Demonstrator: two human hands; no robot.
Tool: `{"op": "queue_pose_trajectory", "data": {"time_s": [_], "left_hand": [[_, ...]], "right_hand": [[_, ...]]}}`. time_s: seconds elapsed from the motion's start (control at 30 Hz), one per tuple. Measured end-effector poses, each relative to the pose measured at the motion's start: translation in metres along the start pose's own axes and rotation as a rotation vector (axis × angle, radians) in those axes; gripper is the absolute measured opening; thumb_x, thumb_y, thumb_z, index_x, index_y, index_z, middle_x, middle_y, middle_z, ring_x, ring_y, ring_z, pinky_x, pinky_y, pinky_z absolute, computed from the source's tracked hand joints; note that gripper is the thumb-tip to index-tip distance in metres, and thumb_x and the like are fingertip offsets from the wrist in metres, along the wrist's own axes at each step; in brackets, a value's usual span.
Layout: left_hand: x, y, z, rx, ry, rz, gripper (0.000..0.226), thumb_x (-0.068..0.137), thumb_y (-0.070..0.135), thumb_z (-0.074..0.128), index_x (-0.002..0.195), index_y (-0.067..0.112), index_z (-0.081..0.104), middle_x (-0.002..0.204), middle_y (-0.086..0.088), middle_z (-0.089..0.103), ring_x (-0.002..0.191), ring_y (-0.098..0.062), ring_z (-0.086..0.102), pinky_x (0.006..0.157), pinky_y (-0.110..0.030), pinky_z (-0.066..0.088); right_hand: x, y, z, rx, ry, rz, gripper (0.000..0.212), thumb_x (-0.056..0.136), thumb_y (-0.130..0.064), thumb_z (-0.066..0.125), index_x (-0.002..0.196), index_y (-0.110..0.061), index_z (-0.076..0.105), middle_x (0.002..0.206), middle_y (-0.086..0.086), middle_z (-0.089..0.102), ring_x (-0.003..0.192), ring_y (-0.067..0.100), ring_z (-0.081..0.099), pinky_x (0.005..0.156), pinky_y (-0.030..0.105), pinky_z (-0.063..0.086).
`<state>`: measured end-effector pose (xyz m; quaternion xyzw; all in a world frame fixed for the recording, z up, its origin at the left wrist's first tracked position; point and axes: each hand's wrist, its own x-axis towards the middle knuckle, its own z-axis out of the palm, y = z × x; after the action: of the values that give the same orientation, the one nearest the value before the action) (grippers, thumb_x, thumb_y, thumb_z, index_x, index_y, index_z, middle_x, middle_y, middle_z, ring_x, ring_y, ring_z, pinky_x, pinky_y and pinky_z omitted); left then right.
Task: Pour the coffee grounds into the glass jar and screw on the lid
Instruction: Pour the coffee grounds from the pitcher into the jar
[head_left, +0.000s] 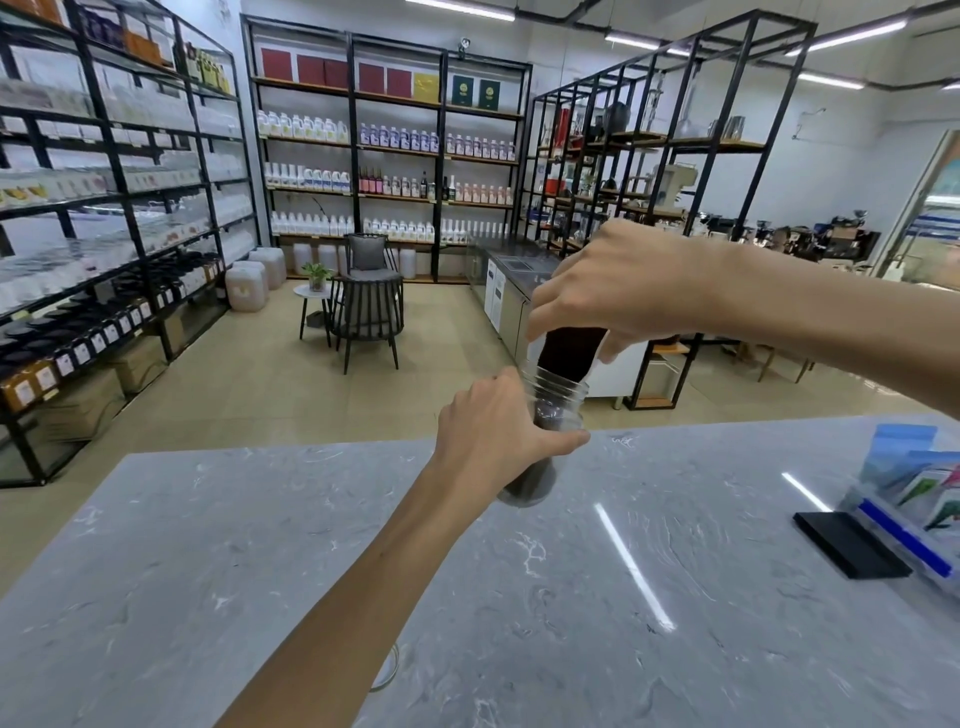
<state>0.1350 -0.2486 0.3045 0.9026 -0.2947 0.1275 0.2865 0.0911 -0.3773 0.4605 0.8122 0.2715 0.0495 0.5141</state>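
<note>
Grey marble counter (675, 597): bears a black pad (852, 543) and a clear bin of packets (914, 499) at right, well apart from the work. Glass jar (545, 457): near far edge, tilted, mouth up-right, wrapped by left hand (488, 431). Upended container of coffee grounds (569, 353): mouth down in the jar, clasped by right hand (623, 286). Clear round item (389, 670): partly behind the left forearm.

Countertop (519, 597): grey marble with pale white veining.
Glass jar (558, 402): clear, dark brown coffee grounds (530, 486) inside.
Pouring container (569, 353): clear, dark brown contents.
Tray (852, 543), near right: flat black.
Shelving (353, 156), far: black frames, wooden boards.
Boxes (311, 70), top shelf: dark red.
Floor (285, 384): beige.
</note>
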Motion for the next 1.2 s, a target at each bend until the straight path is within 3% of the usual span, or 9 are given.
{"op": "queue_pose_trajectory", "data": {"time_s": [0.13, 0.23, 0.37, 0.53, 0.77, 0.93, 1.2], "left_hand": [[0.0, -0.001, -0.001, -0.014, 0.001, 0.002, 0.074, 0.061, 0.082, 0.067, 0.098, 0.019, 0.052, 0.082, 0.004, 0.057, 0.08, -0.022, 0.058, 0.066, -0.036, 0.048], [-0.001, -0.002, 0.001, -0.021, -0.014, -0.002, 0.075, 0.061, 0.083, 0.066, 0.099, 0.019, 0.053, 0.087, 0.003, 0.06, 0.083, -0.022, 0.059, 0.071, -0.038, 0.052], [-0.001, -0.002, 0.001, -0.045, 0.011, -0.008, 0.073, 0.061, 0.082, 0.066, 0.096, 0.02, 0.053, 0.084, 0.004, 0.058, 0.081, -0.021, 0.058, 0.065, -0.035, 0.045], [-0.001, -0.003, -0.001, -0.04, 0.002, -0.008, 0.073, 0.062, 0.082, 0.066, 0.098, 0.02, 0.054, 0.086, 0.003, 0.061, 0.083, -0.021, 0.059, 0.071, -0.039, 0.051], [-0.001, -0.001, -0.001, -0.088, -0.025, -0.022, 0.072, 0.062, 0.08, 0.067, 0.104, 0.023, 0.057, 0.092, 0.005, 0.064, 0.088, -0.021, 0.061, 0.076, -0.04, 0.054], [0.001, -0.002, -0.003, -0.101, 0.001, -0.019, 0.07, 0.062, 0.08, 0.067, 0.103, 0.024, 0.058, 0.089, 0.006, 0.065, 0.086, -0.02, 0.062, 0.072, -0.036, 0.052], [0.001, -0.006, -0.007, -0.083, 0.051, -0.019, 0.071, 0.062, 0.08, 0.067, 0.104, 0.024, 0.058, 0.091, 0.006, 0.065, 0.085, -0.02, 0.059, 0.065, -0.033, 0.042]], "right_hand": [[0.001, -0.001, -0.004, 0.021, -0.008, 0.018, 0.078, 0.077, -0.056, 0.074, 0.141, -0.041, 0.032, 0.134, -0.015, 0.055, 0.118, 0.022, 0.062, 0.069, 0.031, 0.046], [0.0, 0.0, -0.004, 0.019, -0.007, 0.007, 0.077, 0.077, -0.057, 0.074, 0.141, -0.042, 0.034, 0.134, -0.016, 0.056, 0.115, 0.021, 0.063, 0.064, 0.029, 0.038], [0.001, 0.003, -0.007, 0.018, -0.003, 0.042, 0.078, 0.075, -0.055, 0.076, 0.14, -0.04, 0.036, 0.131, -0.014, 0.058, 0.114, 0.022, 0.064, 0.065, 0.029, 0.041], [-0.001, 0.005, -0.005, 0.011, 0.0, 0.057, 0.079, 0.076, -0.057, 0.074, 0.142, -0.042, 0.034, 0.135, -0.016, 0.055, 0.117, 0.021, 0.063, 0.063, 0.029, 0.032], [0.004, 0.008, -0.012, 0.008, -0.027, 0.062, 0.079, 0.075, -0.058, 0.074, 0.142, -0.04, 0.037, 0.132, -0.015, 0.058, 0.111, 0.021, 0.065, 0.065, 0.029, 0.036], [0.009, 0.003, -0.009, -0.032, -0.071, 0.003, 0.076, 0.075, -0.054, 0.077, 0.139, -0.042, 0.038, 0.13, -0.015, 0.059, 0.111, 0.021, 0.064, 0.064, 0.03, 0.032], [0.008, 0.006, -0.013, 0.01, -0.033, 0.039, 0.078, 0.073, -0.055, 0.078, 0.139, -0.043, 0.038, 0.13, -0.017, 0.058, 0.113, 0.021, 0.064, 0.065, 0.031, 0.039]]}}
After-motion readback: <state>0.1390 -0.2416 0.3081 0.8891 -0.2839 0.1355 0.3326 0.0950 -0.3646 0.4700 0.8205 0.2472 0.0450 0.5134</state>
